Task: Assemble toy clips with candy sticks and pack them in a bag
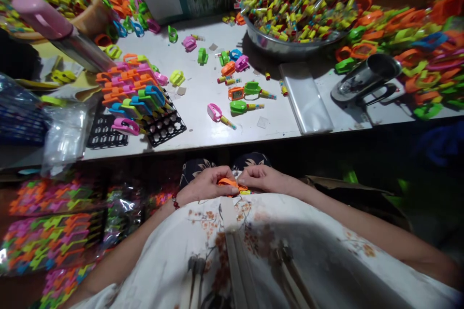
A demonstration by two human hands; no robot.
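Note:
My left hand (pixel 207 184) and my right hand (pixel 264 178) meet in my lap, just below the white table's front edge (pixel 203 141). Both are closed around a small orange plastic toy (pixel 229 183) with a yellow piece at its right end. The fingers pinch it from both sides, so most of it is hidden. On the table above lie several loose toys: a pink one (pixel 215 112), a green one (pixel 238 106) and an orange one (pixel 236 92), each with a candy tube.
A black grid tray (pixel 165 130) at left carries stacked coloured toys. A metal bowl (pixel 286 43) heaped with candy tubes stands at the back, clear bags (pixel 306 99) and a metal scoop (pixel 364 77) to its right. Bagged toys (pixel 50 231) lie on the floor at left.

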